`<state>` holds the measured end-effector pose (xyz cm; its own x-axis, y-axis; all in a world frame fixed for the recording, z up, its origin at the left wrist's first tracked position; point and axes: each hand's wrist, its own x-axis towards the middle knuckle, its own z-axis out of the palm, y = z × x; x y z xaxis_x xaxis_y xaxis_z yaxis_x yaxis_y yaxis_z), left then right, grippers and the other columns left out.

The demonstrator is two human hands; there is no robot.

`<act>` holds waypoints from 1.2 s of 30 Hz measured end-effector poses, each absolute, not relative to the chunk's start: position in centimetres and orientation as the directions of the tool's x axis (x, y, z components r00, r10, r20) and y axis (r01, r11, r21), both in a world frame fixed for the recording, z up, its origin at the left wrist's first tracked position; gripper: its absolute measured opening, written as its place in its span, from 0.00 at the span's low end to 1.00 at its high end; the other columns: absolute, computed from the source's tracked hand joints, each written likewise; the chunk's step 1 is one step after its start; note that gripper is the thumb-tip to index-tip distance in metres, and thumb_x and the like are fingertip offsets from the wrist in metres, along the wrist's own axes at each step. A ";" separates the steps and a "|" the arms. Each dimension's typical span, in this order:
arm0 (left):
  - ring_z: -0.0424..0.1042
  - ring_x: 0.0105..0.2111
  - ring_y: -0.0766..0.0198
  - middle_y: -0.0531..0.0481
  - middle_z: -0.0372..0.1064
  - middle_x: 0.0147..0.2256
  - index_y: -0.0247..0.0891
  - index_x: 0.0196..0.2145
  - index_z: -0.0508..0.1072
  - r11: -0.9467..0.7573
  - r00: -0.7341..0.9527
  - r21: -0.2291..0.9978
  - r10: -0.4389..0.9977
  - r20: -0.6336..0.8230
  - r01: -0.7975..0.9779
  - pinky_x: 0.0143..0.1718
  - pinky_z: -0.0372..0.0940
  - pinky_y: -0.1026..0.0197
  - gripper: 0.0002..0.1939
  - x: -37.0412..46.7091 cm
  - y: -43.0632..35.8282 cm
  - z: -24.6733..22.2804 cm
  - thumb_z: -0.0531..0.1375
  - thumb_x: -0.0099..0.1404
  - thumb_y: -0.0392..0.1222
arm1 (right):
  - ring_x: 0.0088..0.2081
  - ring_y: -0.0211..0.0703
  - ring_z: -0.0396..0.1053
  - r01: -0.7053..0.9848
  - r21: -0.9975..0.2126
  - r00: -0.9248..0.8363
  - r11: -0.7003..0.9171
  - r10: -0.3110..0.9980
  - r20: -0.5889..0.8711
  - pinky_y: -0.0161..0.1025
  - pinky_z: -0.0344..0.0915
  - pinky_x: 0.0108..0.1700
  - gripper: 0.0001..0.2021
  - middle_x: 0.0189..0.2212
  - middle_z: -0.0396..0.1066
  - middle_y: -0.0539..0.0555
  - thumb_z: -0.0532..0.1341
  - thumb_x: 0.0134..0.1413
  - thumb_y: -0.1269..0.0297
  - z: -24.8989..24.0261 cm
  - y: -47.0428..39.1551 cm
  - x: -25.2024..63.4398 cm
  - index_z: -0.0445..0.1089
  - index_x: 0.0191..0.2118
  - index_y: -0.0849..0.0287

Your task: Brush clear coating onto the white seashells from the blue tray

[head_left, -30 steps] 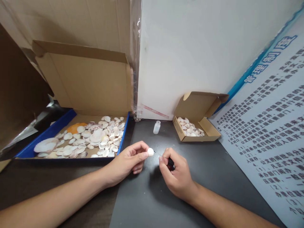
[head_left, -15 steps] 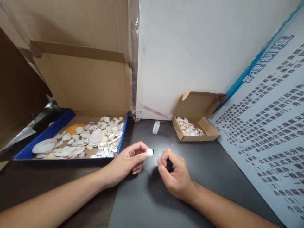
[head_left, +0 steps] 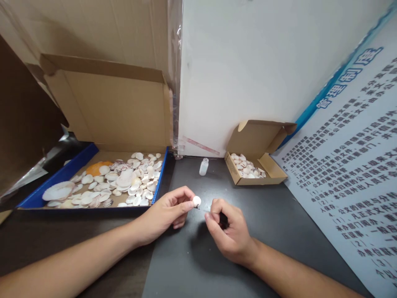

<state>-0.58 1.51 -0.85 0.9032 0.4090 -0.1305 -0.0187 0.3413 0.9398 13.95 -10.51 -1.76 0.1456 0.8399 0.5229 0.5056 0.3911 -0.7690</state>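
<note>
Between the thumb and fingertips of my left hand (head_left: 172,209) is a small white seashell (head_left: 196,201), held above the dark table. My right hand (head_left: 228,229) is closed around the black cap of a small applicator brush (head_left: 203,211). Its thin clear stem points left, and the dark tip is at the lower edge of the shell; whether it touches is hard to tell. Beyond both hands stands a small uncapped bottle (head_left: 204,167) with whitish contents.
On the left, a blue-sided cardboard box (head_left: 159,176) with its lid up holds many seashells (head_left: 125,178). A smaller open cardboard box (head_left: 273,171) with shells is at the back right. A white wall (head_left: 235,74) and a printed poster (head_left: 338,165) border the table (head_left: 186,265).
The brush tip has come from behind the shell to its lower edge, nearer me. A dark mark now shows at that edge. Both hands have barely shifted.
</note>
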 end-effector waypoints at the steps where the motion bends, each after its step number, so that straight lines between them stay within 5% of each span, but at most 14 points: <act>1: 0.48 0.17 0.77 0.61 0.52 0.22 0.38 0.34 0.67 0.341 0.905 0.940 0.405 -0.130 -0.018 0.18 0.50 0.70 0.13 -0.6 1.5 -0.8 0.63 0.62 0.49 | 0.20 0.29 0.48 0.507 -0.784 0.185 0.358 0.844 0.504 0.28 0.48 0.24 0.12 0.19 0.49 0.42 0.55 0.57 0.73 -1.8 -10.5 14.0 0.51 0.26 0.57; 7: 0.48 0.17 0.76 0.61 0.51 0.21 0.38 0.33 0.66 0.339 0.897 0.941 0.416 -0.147 -0.003 0.19 0.49 0.70 0.14 -0.6 1.3 -0.6 0.64 0.60 0.50 | 0.20 0.30 0.47 0.502 -0.847 0.381 0.178 0.834 0.400 0.28 0.48 0.22 0.12 0.19 0.48 0.42 0.54 0.59 0.68 -1.7 -10.0 14.2 0.51 0.27 0.57; 25: 0.48 0.17 0.77 0.61 0.52 0.22 0.38 0.34 0.66 0.335 0.888 0.942 0.440 -0.134 -0.024 0.18 0.49 0.70 0.15 -0.6 1.3 -0.9 0.64 0.61 0.51 | 0.19 0.29 0.48 0.541 -0.771 0.171 0.336 0.854 0.492 0.29 0.49 0.22 0.12 0.18 0.50 0.43 0.54 0.54 0.73 -1.3 -10.5 13.9 0.50 0.25 0.57; 31: 0.47 0.17 0.77 0.62 0.51 0.21 0.38 0.34 0.66 0.369 0.872 0.928 0.467 -0.146 -0.042 0.19 0.49 0.70 0.15 -0.6 1.2 -0.8 0.64 0.60 0.50 | 0.20 0.30 0.49 0.512 -0.835 0.328 0.200 0.853 0.406 0.30 0.49 0.23 0.10 0.19 0.49 0.43 0.54 0.56 0.68 -1.4 -10.1 14.3 0.51 0.26 0.57; 36: 0.48 0.17 0.76 0.62 0.51 0.20 0.39 0.34 0.67 0.377 0.868 0.925 0.475 -0.146 -0.051 0.19 0.52 0.70 0.15 -0.8 1.2 -0.8 0.65 0.59 0.51 | 0.25 0.33 0.55 0.482 -0.858 0.284 0.176 0.895 0.343 0.31 0.55 0.27 0.01 0.24 0.56 0.46 0.53 0.54 0.69 -1.4 -9.9 14.5 0.58 0.34 0.58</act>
